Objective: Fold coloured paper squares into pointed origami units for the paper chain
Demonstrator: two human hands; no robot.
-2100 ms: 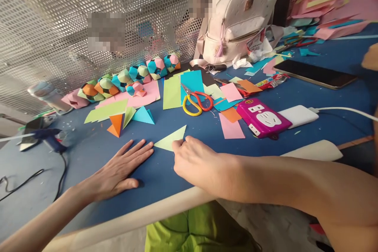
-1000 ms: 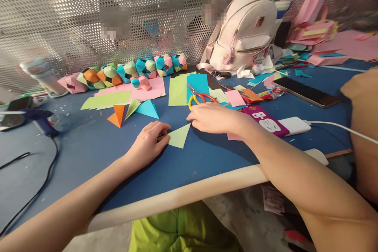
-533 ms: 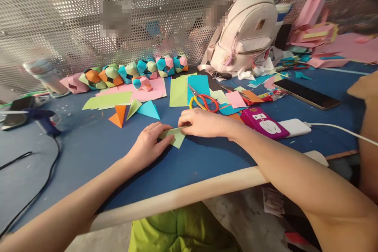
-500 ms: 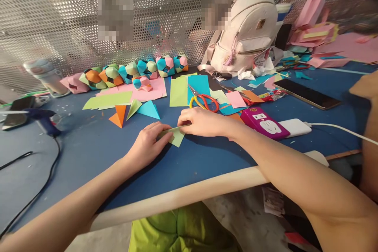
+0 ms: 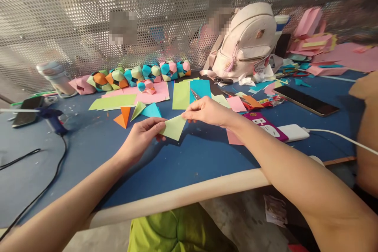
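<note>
A light green paper triangle [image 5: 175, 128] is held above the blue table [image 5: 189, 165] between my two hands. My left hand [image 5: 146, 132] pinches its left corner, thumb on top. My right hand [image 5: 206, 110] grips the upper right corner between thumb and fingertips. Just behind my left hand lie an orange folded paper piece [image 5: 123, 118], a green folded piece [image 5: 138, 111] and a blue folded piece [image 5: 151, 110]. Behind my right hand, scissors [image 5: 195, 94] are mostly hidden. A pink paper sheet [image 5: 234, 137] shows under my right forearm.
Several multicoloured paper balls [image 5: 118, 78] line the back, beside a beige backpack [image 5: 245, 43]. Green sheets [image 5: 113, 102] lie in front of them. A glue gun [image 5: 53, 120] with its cord is at left. A purple power strip [image 5: 267, 125] and a phone [image 5: 307, 100] are at right.
Both hands have lifted the green paper off the table, showing more of its face. My right hand has moved slightly up and now covers most of the scissors. The camera view has shifted a little.
</note>
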